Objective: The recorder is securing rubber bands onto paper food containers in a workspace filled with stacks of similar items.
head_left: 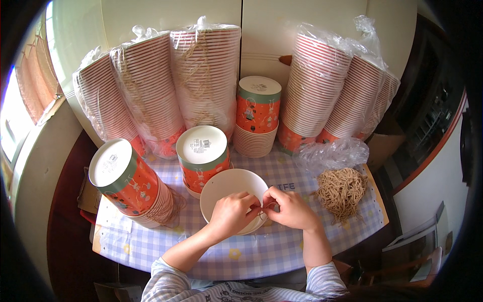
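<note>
A paper bucket with a white inside stands at the middle of the table, its mouth tipped toward me. At its right rim, my left hand and my right hand meet with fingertips pinched together. Between them runs a thin brown cord, partly hidden by the fingers. To the right of my right hand lies a heap of brown cords. Just behind the bucket is an upside-down stack of orange-and-green buckets.
Another upturned stack, with cords hanging at its side, leans at the left. A taller one stands at the back. Plastic-wrapped bucket stacks line the wall. Crumpled clear plastic lies behind the cords on the checked tablecloth.
</note>
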Motion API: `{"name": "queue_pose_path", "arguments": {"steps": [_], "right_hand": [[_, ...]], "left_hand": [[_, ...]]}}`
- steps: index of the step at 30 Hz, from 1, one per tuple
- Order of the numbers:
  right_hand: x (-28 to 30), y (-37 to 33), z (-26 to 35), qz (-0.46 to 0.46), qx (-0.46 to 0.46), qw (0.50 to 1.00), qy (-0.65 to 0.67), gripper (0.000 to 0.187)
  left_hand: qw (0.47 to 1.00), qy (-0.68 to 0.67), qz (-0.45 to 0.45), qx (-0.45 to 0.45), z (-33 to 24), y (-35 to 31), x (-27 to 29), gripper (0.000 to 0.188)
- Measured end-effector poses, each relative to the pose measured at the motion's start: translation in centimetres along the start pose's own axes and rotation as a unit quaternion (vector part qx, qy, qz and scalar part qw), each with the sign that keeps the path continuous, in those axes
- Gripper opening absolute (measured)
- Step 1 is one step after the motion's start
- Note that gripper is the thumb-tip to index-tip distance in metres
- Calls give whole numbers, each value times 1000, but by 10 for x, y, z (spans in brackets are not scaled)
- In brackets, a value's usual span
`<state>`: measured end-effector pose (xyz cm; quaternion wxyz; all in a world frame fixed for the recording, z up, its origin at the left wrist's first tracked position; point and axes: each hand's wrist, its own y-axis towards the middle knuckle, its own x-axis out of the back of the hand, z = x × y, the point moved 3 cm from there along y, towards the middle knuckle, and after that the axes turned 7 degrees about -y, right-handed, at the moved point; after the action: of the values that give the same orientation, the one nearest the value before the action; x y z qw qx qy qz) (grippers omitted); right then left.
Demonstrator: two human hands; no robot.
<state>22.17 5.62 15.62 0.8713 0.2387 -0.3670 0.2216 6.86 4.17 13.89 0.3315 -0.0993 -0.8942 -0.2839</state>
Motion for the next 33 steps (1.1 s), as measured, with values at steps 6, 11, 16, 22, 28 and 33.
{"name": "queue_pose_path", "arguments": {"steps": [6,11,16,22,28,33], "right_hand": [[1,-1,-1,-2,-6,1000,-1,22],[2,1,0,0,-5,1000,-22,22],[2,0,1,3,-8,1000,-22,20],[1,0,1,5,-4,1000,-14,20],[1,-1,-1,5,10,999,-37,20],[-2,-2,-6,6,51,995,-84,22]], "left_hand": [[1000,5,-7,17,-3,1,10,10],[997,46,53,-13,-8,-5,10,11],[995,71,72,-21,-5,-6,-1,13],[995,71,64,-26,-3,-6,-4,10],[996,73,40,-22,-7,-4,5,6],[996,72,27,-38,-10,-4,7,6]]}}
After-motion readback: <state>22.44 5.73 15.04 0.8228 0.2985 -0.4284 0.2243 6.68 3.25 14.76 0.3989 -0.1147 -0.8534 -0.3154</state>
